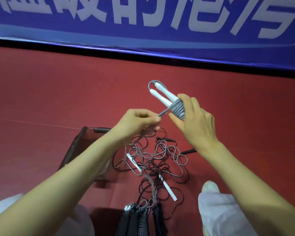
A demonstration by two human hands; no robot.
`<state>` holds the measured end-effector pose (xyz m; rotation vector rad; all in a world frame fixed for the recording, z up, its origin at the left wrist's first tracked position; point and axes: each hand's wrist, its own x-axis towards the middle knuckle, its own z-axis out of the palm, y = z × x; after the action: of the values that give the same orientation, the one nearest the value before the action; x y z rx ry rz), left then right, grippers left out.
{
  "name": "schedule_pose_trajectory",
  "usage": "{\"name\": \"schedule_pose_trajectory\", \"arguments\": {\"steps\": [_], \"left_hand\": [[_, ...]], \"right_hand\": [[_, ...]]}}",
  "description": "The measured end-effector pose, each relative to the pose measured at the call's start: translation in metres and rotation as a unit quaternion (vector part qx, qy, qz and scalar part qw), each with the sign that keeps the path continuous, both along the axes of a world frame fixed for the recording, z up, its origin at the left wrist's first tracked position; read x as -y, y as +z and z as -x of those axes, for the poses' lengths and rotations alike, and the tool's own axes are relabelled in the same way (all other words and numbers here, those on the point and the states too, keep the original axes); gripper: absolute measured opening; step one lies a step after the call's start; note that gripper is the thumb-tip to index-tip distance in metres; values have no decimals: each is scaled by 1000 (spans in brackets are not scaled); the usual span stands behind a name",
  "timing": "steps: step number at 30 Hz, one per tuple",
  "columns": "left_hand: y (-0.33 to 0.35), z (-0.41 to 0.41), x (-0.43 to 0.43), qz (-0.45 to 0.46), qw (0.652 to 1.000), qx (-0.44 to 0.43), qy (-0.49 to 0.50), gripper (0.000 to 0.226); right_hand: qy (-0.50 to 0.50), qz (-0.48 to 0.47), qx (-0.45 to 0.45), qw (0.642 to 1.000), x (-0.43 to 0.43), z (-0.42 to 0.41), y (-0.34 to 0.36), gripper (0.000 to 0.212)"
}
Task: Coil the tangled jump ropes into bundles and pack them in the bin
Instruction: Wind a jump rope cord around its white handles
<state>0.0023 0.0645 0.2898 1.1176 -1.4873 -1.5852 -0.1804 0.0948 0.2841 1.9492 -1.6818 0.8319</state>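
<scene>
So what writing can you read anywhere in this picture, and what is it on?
Blue banner: large pale Chinese characters, cropped by the top edge; only "的" reads with any confidence, the others are cut off.
Jump rope handles, bin, red floor: no writing visible.

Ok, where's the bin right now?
In the head view, the dark see-through plastic bin sits on the red floor at lower left, mostly hidden under the left forearm, just left of the tangled rope pile.
</scene>
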Motion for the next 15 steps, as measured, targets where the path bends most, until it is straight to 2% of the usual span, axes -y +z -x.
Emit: {"name": "schedule_pose_trajectory", "arguments": {"steps": [1, 2, 3, 4, 5, 7, 9, 10, 12, 15], "left_hand": [[-2, 2, -2, 121, 989, 64, 47, 9], [-4, 4, -4, 220, 964, 121, 83, 9], [-6, 6, -6, 271, 943, 161, 106, 9], [-6, 7, -7, 283, 934, 183, 119, 10], [-7, 7, -6, 271, 936, 194, 116, 14], [-4, 8, -5, 187, 965, 170, 64, 31], [-2, 7, -4, 30, 997, 71, -15, 54], [-3, 6, -2, -38, 998, 16, -38, 55], [-8, 2, 4, -108, 991, -63, -45, 39], [-17, -3, 10, -85, 989, -118, -18, 22]], "right_hand": [[4, 1, 13, 1000, 1, -1, -1, 55], [5, 0, 23, 1000, 1, -2, -1, 56], [6, 2, 30, 1000, 2, -4, -2, 56], [5, 3, 31, 1000, 3, -6, -3, 56], [5, 6, 30, 1000, 3, -7, -4, 56], [2, 7, 42, 999, 3, -9, -3, 56], [5, 4, 54, 999, 3, -7, -3, 57], [12, 1, 61, 998, 3, -6, -3, 57], [39, -15, 81, 996, 0, -7, -1, 57], [60, -83, 156, 982, -6, -14, 3, 51]]}}
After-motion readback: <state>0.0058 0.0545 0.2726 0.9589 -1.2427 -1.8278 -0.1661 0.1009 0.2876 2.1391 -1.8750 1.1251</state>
